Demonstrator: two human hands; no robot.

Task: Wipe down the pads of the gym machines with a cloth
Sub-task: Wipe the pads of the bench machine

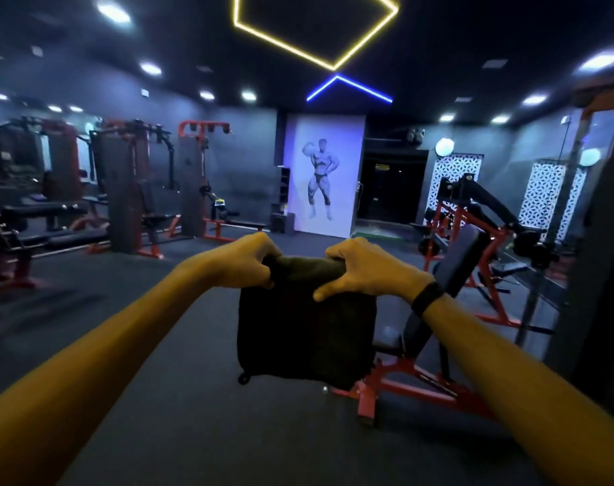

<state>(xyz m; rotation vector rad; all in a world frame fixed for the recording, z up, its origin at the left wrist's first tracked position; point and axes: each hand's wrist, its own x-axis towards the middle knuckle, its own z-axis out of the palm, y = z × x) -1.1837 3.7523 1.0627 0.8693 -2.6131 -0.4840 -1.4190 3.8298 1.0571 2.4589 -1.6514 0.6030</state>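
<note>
A dark cloth (pixel 307 331) hangs in front of me at chest height, folded into a rough square. My left hand (pixel 244 261) grips its top left corner and my right hand (pixel 363 271) grips its top right edge, with a black band on that wrist. Behind the cloth to the right stands a red-framed bench with a tilted dark back pad (pixel 465 254); neither hand touches it.
The bench's red base frame (pixel 403 384) lies on the dark floor right of centre. A plate-loaded red machine (pixel 474 212) stands at the far right. Cable stations (pixel 130 184) and flat benches (pixel 42 212) line the left side. Open floor (pixel 179 398) stretches ahead.
</note>
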